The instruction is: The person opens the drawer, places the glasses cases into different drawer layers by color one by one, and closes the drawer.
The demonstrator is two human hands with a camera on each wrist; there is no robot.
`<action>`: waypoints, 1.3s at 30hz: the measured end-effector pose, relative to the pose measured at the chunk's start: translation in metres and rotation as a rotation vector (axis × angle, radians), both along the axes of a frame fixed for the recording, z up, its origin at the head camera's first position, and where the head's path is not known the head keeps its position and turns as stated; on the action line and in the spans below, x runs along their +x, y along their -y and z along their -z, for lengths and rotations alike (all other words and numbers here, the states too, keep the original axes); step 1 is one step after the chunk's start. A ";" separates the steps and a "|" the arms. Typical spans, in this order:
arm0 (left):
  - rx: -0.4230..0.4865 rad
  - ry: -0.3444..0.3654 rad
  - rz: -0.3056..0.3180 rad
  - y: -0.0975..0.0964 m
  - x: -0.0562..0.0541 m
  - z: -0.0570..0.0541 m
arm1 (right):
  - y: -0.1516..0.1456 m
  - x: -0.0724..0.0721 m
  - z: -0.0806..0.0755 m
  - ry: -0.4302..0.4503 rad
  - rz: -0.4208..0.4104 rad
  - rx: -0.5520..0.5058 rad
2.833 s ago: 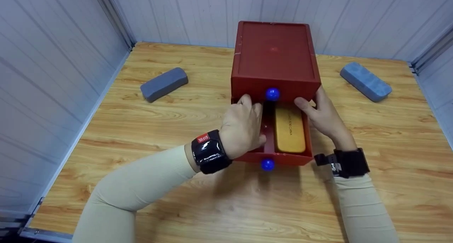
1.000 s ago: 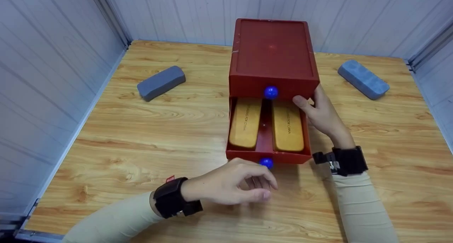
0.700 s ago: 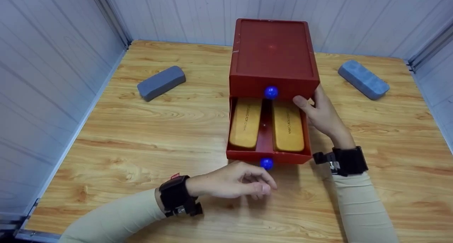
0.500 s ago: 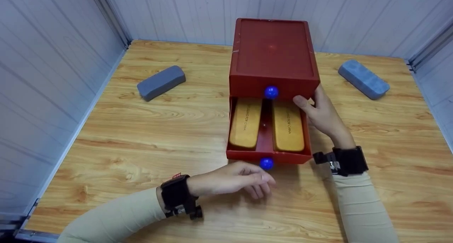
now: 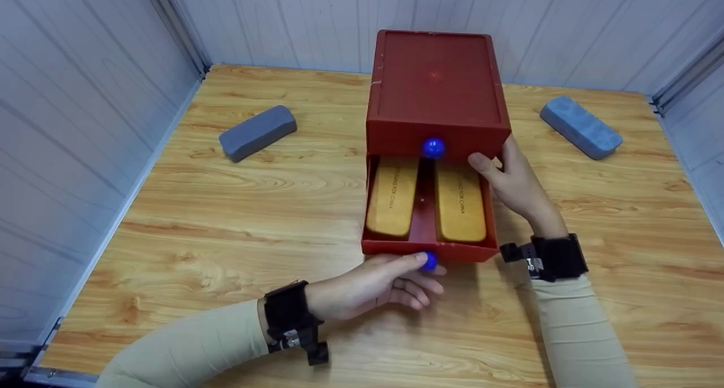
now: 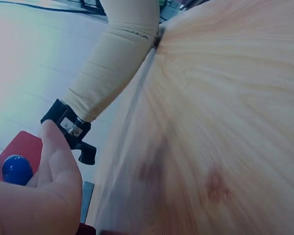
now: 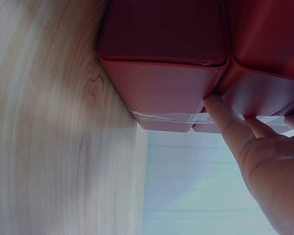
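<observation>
Your left grip (image 5: 374, 284), fingers loose and not closed, sets its thumb on the red box (image 5: 435, 88)'s lower blue knob (image 5: 431, 262); your right grip (image 5: 518, 185), fingers extended, touches the box's side. Yellow blocks (image 5: 391, 201) lie in its lower drawer (image 5: 401, 248).

Wood-grain tabletop (image 5: 271, 207) is carrying red drawer unit (image 5: 435, 77)

The red drawer unit is standing toward the back of the tabletop, while a slate-gray block (image 5: 258, 133) is lying at a slant to its left and a blue-gray block (image 5: 581, 128) is resting near the right rear corner.
</observation>
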State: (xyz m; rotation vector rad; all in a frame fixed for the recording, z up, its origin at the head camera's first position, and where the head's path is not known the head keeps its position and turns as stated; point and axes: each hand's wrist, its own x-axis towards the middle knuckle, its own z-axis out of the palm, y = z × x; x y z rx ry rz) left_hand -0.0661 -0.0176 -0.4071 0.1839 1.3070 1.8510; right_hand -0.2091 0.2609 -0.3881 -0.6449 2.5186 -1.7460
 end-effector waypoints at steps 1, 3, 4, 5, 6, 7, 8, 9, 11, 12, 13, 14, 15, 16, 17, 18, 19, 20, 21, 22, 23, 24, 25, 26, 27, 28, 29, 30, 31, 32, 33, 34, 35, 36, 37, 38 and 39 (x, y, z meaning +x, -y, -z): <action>0.003 0.008 -0.012 -0.001 0.000 0.000 | 0.000 0.000 0.000 -0.001 -0.002 -0.004; 0.012 0.030 -0.033 -0.002 0.001 -0.001 | 0.000 -0.001 0.000 -0.004 -0.005 -0.011; 0.016 0.038 -0.040 -0.002 0.001 -0.001 | 0.000 -0.001 0.000 -0.006 -0.005 -0.013; 0.019 0.043 -0.046 -0.003 0.001 -0.001 | -0.001 -0.001 0.000 -0.008 -0.005 -0.016; 0.023 0.049 -0.050 -0.004 0.001 -0.001 | -0.001 -0.001 0.000 -0.010 -0.005 -0.018; 0.026 0.053 -0.054 -0.004 0.001 -0.002 | -0.001 -0.001 0.000 -0.012 -0.006 -0.019; 0.027 0.055 -0.059 -0.004 0.000 -0.002 | -0.001 -0.001 0.000 -0.014 -0.006 -0.019; 0.026 0.053 -0.065 -0.004 0.000 -0.003 | -0.001 -0.001 0.000 -0.015 -0.005 -0.016; 0.022 0.045 -0.079 -0.005 -0.003 -0.003 | -0.001 -0.001 0.000 -0.017 -0.005 -0.016; 0.021 0.039 -0.088 -0.005 -0.004 -0.004 | -0.001 -0.001 0.000 -0.017 -0.005 -0.016; 0.019 0.032 -0.097 -0.006 -0.006 -0.004 | -0.001 -0.001 0.000 -0.018 -0.003 -0.014; 0.017 0.026 -0.106 -0.006 -0.008 -0.005 | -0.001 -0.001 0.000 -0.018 -0.002 -0.013; 0.015 0.021 -0.113 -0.006 -0.010 -0.005 | -0.001 -0.001 0.000 -0.018 -0.001 -0.012; 0.014 0.017 -0.119 -0.006 -0.011 -0.005 | -0.001 -0.001 0.000 -0.017 0.000 -0.012; 0.015 0.014 -0.124 -0.007 -0.013 -0.005 | -0.001 -0.001 0.000 -0.015 0.001 -0.010; 0.017 0.013 -0.128 -0.007 -0.015 -0.005 | -0.001 -0.001 -0.001 -0.015 0.003 -0.007; 0.018 0.010 -0.133 -0.007 -0.016 -0.005 | -0.001 0.000 -0.001 -0.015 0.006 -0.003; 0.020 0.007 -0.137 -0.008 -0.018 -0.005 | -0.001 0.000 -0.001 -0.014 0.007 -0.001; 0.022 0.003 -0.141 -0.009 -0.019 -0.005 | -0.001 0.000 -0.001 -0.015 0.010 0.007; 0.024 -0.002 -0.146 -0.009 -0.020 -0.005 | -0.001 0.000 -0.002 -0.015 0.013 0.011; 0.027 -0.005 -0.149 -0.010 -0.022 -0.006 | -0.001 0.001 -0.002 -0.017 0.017 0.017; 0.028 -0.008 -0.151 -0.010 -0.023 -0.006 | -0.001 0.001 -0.003 -0.019 0.021 0.023; 0.026 -0.013 -0.153 -0.011 -0.024 -0.006 | -0.001 0.001 -0.003 -0.017 0.024 0.024; 0.025 -0.016 -0.153 -0.011 -0.025 -0.007 | -0.001 0.001 -0.003 -0.015 0.026 0.021; 0.023 -0.019 -0.152 -0.012 -0.025 -0.007 | -0.001 0.001 -0.004 -0.013 0.027 0.019; 0.020 -0.022 -0.150 -0.012 -0.026 -0.007 | -0.001 0.001 -0.003 -0.010 0.027 0.014; 0.017 -0.023 -0.149 -0.012 -0.026 -0.007 | -0.001 0.001 -0.003 -0.008 0.027 0.012; 0.015 -0.025 -0.150 -0.012 -0.026 -0.007 | -0.001 0.001 -0.003 -0.005 0.026 0.009; 0.014 -0.028 -0.153 -0.012 -0.027 -0.007 | 0.000 0.001 -0.003 -0.002 0.024 0.005; 0.015 -0.030 -0.156 -0.012 -0.027 -0.008 | 0.000 0.001 -0.003 -0.004 0.020 0.002; 0.018 -0.032 -0.160 -0.012 -0.028 -0.008 | 0.000 0.001 -0.003 -0.007 0.017 0.001; 0.023 -0.036 -0.165 -0.012 -0.029 -0.007 | 0.000 0.000 -0.003 -0.009 0.015 0.002; 0.026 -0.040 -0.171 -0.012 -0.031 -0.007 | 0.000 0.000 -0.003 -0.012 0.014 0.003; 0.029 -0.044 -0.178 -0.013 -0.032 -0.007 | 0.000 0.000 -0.003 -0.014 0.014 0.004; 0.031 -0.046 -0.183 -0.013 -0.033 -0.007 | 0.000 0.000 -0.003 -0.015 0.013 0.006; 0.033 -0.049 -0.188 -0.013 -0.035 -0.007 | 0.000 0.000 -0.003 -0.016 0.015 0.010; 0.033 -0.051 -0.192 -0.013 -0.036 -0.007 | 0.000 0.000 -0.003 -0.017 0.016 0.010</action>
